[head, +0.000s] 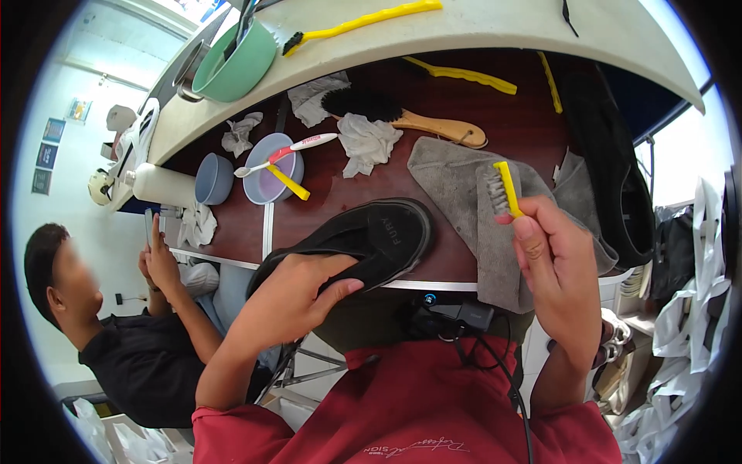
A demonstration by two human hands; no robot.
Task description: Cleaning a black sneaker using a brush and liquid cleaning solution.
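Observation:
A black thong sandal (385, 238) lies slanted at the front edge of the dark red tabletop, its rounded end to the right. My left hand (301, 290) grips it, fingers partly hidden under the strap and thumb on the near side. Raised to the right of the sandal, my right hand (548, 255) pinches a small yellow brush (508, 190) with greyish bristles pointing left. The brush is apart from the sandal, above a grey cloth (449, 168) spread over the table and its front edge.
Behind are a wooden-handled brush (443, 124), crumpled tissue (368, 142) and a bowl (272, 194) bearing a toothbrush (290, 152). A raised shelf (493, 26) carries a green bowl (237, 64). At left sits a person (145, 359) holding a phone. A black item (608, 162) stands right.

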